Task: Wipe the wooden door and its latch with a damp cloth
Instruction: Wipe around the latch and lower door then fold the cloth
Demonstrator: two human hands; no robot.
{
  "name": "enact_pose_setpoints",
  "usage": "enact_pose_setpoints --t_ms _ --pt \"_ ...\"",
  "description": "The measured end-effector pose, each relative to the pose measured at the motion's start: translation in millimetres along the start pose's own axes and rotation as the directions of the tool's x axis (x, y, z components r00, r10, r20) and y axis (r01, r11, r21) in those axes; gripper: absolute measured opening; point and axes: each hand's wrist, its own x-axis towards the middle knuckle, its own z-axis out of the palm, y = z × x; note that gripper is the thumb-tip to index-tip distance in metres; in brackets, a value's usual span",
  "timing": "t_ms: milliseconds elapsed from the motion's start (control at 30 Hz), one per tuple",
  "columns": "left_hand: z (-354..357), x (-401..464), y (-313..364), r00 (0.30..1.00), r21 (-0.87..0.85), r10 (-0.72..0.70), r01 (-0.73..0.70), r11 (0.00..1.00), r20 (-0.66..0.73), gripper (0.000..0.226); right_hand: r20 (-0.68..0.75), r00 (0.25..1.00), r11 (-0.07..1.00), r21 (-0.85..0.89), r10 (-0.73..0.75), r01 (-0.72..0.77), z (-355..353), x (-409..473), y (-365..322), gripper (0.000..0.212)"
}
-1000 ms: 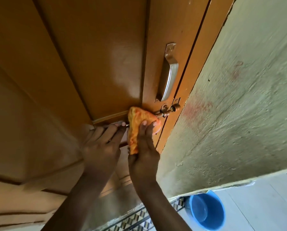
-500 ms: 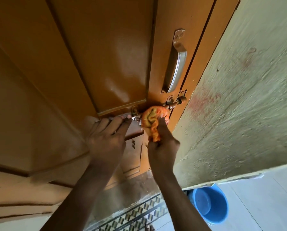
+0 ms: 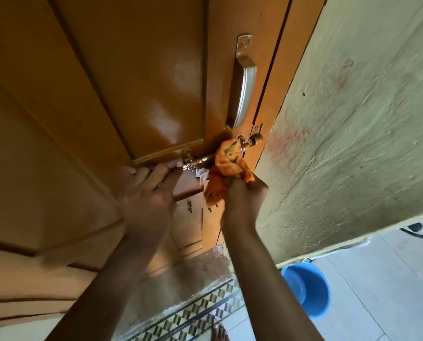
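Cloth (image 3: 226, 166) now farther along latch (image 3: 200, 159)

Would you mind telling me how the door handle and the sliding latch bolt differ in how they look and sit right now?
The door handle runs up the door, pale silver and untouched; the latch bolt lies crosswise, brassy, partly wrapped by the orange cloth in the right hand. The left hand touches the bolt's end. Both are metal fittings on the wooden door.

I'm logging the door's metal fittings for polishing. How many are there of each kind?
Pull handle: 1
Sliding bolt latch: 1
Total: 2
The orange cloth in the right hand hides part of the latch.
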Motion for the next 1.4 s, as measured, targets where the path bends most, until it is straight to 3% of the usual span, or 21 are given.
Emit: enact_pose_setpoints --t_ms 67,167,200,267,333,400,467,533,600,700,800,867,933,967,1000,1100,1200,1267,1367,1400 --pt "-0.9 1.0 0.1 1.000 0.005 0.003 -0.003 1.000 -0.009 0.035 0.012 0.995 0.993 -0.071 -0.095 0.095 11.9 -18.2 9.3 0.027" --pt "-1.1 1.6 -1.7 1.000 0.015 0.011 -0.010 1.000 -0.021 0.028 0.222 0.920 0.876 -0.296 -0.324 0.380 -2.3 -34.3 28.2 0.046" --pt "-0.3 1.9 -1.6 0.999 0.021 0.016 -0.015 1.000 -0.029 0.026 0.247 0.904 0.854 -0.316 -0.348 0.414 -10.6 -28.2 31.5 0.050" --pt "1.1 1.7 -1.6 0.999 0.036 0.017 -0.015 0.999 -0.043 0.028 0.139 0.967 0.915 -0.318 -0.214 0.248 -14.6 -15.7 25.0 0.048" --pt "2.6 0.9 -2.4 0.999 0.022 0.010 -0.009 1.000 -0.050 0.031 -0.017 0.997 0.975 -0.210 -0.072 0.067 -1.3 -12.6 15.4 0.032" --pt "2.5 0.5 -3.0 0.999 0.019 0.008 -0.008 1.000 -0.042 0.030 -0.024 0.985 0.964 -0.212 -0.170 0.161 16.5 -25.2 13.0 0.032" --pt "1.9 0.3 -4.6 0.999 0.018 0.020 -0.019 1.000 -0.028 0.027 0.085 0.950 0.909 -0.277 -0.301 0.313 27.0 -42.2 23.6 0.042" --pt "1.2 0.8 -6.5 0.999 0.009 0.027 -0.026 1.000 -0.021 0.027 0.185 0.923 0.853 -0.355 -0.337 0.382 23.1 -47.2 38.4 0.048" --pt "2.0 0.8 -6.7 0.999 0.028 0.032 -0.032 0.999 -0.027 0.024 0.201 0.915 0.828 -0.391 -0.350 0.402 19.0 -44.0 45.2 0.048" --pt "0.3 3.5 -6.5 0.999 0.031 0.030 -0.029 0.999 -0.024 0.021 0.113 0.926 0.859 -0.348 -0.360 0.376 21.7 -47.7 36.9 0.051" --pt "-4.3 5.3 -5.5 1.000 0.000 0.011 -0.011 1.000 -0.010 0.029 0.246 0.897 0.823 -0.364 -0.367 0.436 22.7 -66.0 38.6 0.054" --pt "-4.8 6.8 -8.0 1.000 -0.006 0.018 -0.018 1.000 0.020 0.026 0.262 0.934 0.842 -0.421 -0.243 0.337 17.3 -65.9 59.3 0.049" --pt "-4.8 8.4 -12.8 0.999 0.010 0.019 -0.019 1.000 0.039 0.026 0.067 0.994 0.916 -0.398 0.082 -0.049 17.4 -57.3 67.1 0.034" --pt "-5.1 9.2 -14.4 0.999 0.020 0.030 -0.031 0.999 0.041 0.026 -0.020 0.980 0.923 -0.333 0.197 -0.192 18.0 -53.2 66.7 0.028" --pt "-5.0 9.5 -15.9 0.998 0.028 0.054 -0.055 0.998 0.043 0.027 -0.086 0.969 0.936 -0.251 0.230 -0.245 19.9 -51.4 61.4 0.027" --pt "-6.4 11.8 -21.0 0.992 -0.006 0.106 -0.106 0.994 0.074 0.023 -0.119 0.989 0.989 -0.110 0.083 -0.096 34.1 -60.2 38.7 0.027" --pt "-9.1 14.4 -23.2 0.984 -0.051 0.139 -0.134 0.990 0.113 0.031 -0.031 0.999 0.982 -0.189 -0.019 0.013 45.8 -72.0 37.8 0.038" --pt "-11.2 15.8 -25.5 0.976 -0.053 0.160 -0.154 0.987 0.145 0.034 -0.048 0.996 0.960 -0.266 0.071 -0.081 48.3 -67.4 47.6 0.032" --pt "-11.2 17.0 -30.9 0.958 -0.041 0.207 -0.203 0.978 0.199 0.035 -0.153 0.925 0.907 -0.194 0.347 -0.373 49.2 -44.5 44.5 0.026" --pt "-10.7 17.9 -32.3 0.955 -0.051 0.216 -0.210 0.976 0.203 0.035 -0.177 0.919 0.910 -0.164 0.353 -0.381 49.2 -41.8 35.2 0.026"
